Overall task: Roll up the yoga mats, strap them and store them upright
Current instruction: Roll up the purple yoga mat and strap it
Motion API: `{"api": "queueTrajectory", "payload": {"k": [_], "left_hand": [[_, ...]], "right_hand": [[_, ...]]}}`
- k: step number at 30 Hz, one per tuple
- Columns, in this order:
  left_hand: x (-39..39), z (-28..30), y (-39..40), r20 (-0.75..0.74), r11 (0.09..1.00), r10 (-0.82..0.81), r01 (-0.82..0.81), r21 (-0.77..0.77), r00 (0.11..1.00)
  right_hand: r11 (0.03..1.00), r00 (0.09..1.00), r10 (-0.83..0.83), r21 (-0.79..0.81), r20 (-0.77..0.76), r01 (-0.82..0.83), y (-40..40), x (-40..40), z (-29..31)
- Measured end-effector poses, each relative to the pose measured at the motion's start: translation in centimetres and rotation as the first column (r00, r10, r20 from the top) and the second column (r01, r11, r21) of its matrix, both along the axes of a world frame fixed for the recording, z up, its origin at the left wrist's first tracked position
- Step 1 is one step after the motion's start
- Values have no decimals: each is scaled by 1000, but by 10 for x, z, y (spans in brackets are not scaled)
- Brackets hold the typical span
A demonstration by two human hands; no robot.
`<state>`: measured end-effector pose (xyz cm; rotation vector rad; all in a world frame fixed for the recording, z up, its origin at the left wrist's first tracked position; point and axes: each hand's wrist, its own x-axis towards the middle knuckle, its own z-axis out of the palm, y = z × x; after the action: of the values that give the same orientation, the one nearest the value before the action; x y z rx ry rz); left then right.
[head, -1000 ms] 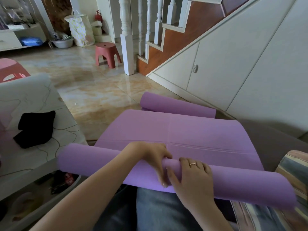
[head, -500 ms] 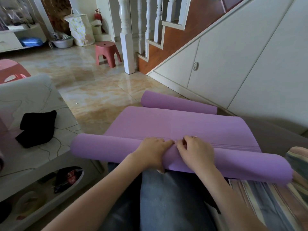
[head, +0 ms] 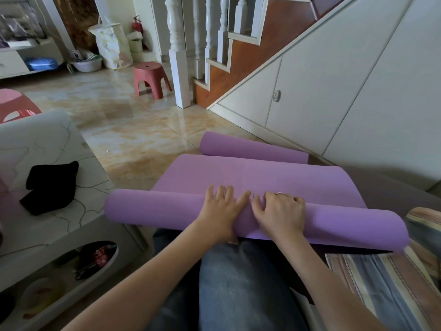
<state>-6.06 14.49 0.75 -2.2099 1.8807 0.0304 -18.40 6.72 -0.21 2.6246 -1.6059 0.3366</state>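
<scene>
My left hand [head: 223,211] and right hand [head: 281,215], fingers spread, press side by side on the purple yoga mat [head: 260,180] roll across my lap; unrolled mat extends toward 12 o'clock. Even pressure should keep edges aligned.

Both forearms come in bare, no sleeves showing anywhere up to the frame's lower edge. The left hand [head: 223,211] wears nothing, no ring, no watch. The right hand [head: 281,215] carries a thin, pale metallic ring [head: 278,193] on one of its fingers. Below, the legs are in blue denim jeans [head: 238,290], faded lighter over the thigh, darker along the sides.
</scene>
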Motion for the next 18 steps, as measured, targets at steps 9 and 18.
{"api": "queueTrajectory", "payload": {"k": [9,18], "left_hand": [[9,34,-15,-229,992,-122,122,-16,966],[-1,38,-3,-525,783,126,241,573,842]], "right_hand": [[985,1000,17,172,-16,-14,-5,-7,30],[669,963,149,740,-225,69,18,-28,33]]}}
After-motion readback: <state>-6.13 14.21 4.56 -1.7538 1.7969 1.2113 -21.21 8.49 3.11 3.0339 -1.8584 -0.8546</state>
